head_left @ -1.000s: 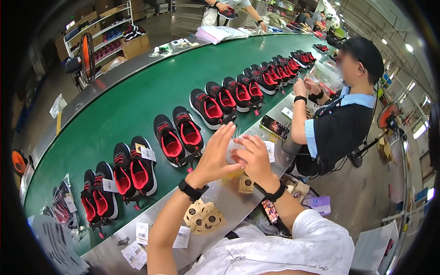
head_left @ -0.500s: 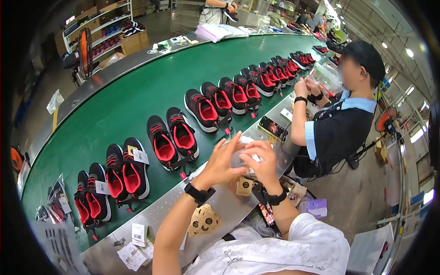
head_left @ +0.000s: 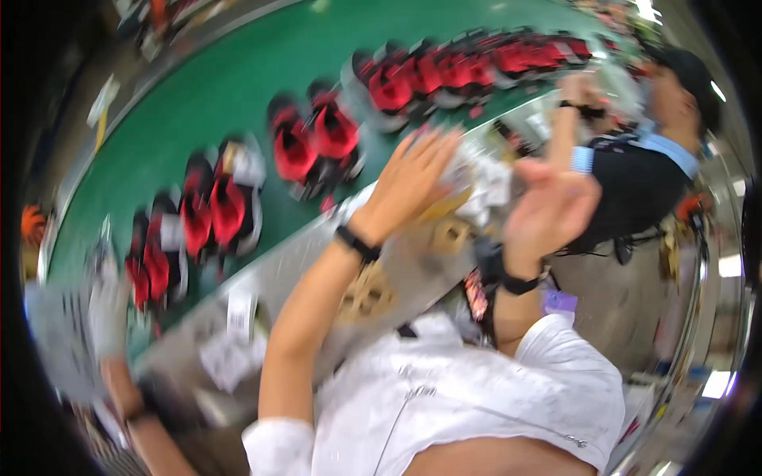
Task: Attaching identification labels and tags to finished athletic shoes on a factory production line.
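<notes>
White crumpled paper (head_left: 480, 178) sits between the two raised hands, touching or nearly touching both; motion blur makes the exact contact unclear. Left hand (head_left: 409, 178) is open, fingers spread and pointing up and away from the body, palm turned toward the paper on its right side. Right hand (head_left: 552, 206) is also raised, fingers loosely curled; cannot tell whether it pinches the paper or just rests beside it. Paper wad has no clear long axis, roughly a lump, lying right of the left hand and left of the right hand, so both are about equally near, left hand maybe closer to its bulk. Each wrist carries one dark band: two in all.

Beyond the hands, further from the body, runs a green conveyor belt (head_left: 238, 71) carrying red-and-black shoes in pairs. Nearest pair (head_left: 313, 143) lies just left of and beyond the left hand; a second pair (head_left: 214, 198) and a third pair (head_left: 151, 258) sit further left. More pairs stretch off beyond the right hand, too smeared to count, at least three. Below the hands, toward the body, the grey table (head_left: 262, 262) edge holds one brownish cardboard piece with holes (head_left: 365, 293) and a few white slips. One co-worker in a dark shirt (head_left: 635, 174) sits right of the right hand.
</notes>
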`<state>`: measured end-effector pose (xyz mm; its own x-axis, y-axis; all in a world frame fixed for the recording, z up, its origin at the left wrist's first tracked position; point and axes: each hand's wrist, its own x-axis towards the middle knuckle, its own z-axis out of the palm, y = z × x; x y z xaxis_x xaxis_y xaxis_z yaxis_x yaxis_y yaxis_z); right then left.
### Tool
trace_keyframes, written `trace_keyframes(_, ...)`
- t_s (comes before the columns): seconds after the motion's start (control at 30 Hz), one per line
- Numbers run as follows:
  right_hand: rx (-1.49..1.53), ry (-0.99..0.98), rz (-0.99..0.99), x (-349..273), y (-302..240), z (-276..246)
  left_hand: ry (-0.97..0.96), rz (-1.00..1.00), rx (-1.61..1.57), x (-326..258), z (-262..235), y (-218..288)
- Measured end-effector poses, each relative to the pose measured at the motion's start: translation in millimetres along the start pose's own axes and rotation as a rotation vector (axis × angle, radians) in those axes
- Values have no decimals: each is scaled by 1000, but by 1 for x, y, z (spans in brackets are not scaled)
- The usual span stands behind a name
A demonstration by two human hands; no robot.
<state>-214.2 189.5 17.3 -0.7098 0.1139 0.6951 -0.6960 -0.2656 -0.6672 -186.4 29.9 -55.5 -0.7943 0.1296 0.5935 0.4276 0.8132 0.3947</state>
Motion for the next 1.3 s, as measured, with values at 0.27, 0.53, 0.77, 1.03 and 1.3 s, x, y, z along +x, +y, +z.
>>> trace_keyframes(0.27,-506,-722,402,-53,-23,21,194,-756,-288,-121,-128,-1)
trace_keyframes(0.53,-703,-1480,280,-173,-14,20,-81,-1093,211,-239,-129,59)
trace_keyframes(0.77,-695,-1471,344,-185,1,18,-183,-1084,304,-258,-107,68)
trace_keyframes(1.03,-706,-1467,690,-174,11,15,-55,-1208,-75,-274,-113,57)
trace_keyframes(1.3,-656,-1499,368,-176,-4,7,148,-1189,-286,-274,-118,62)
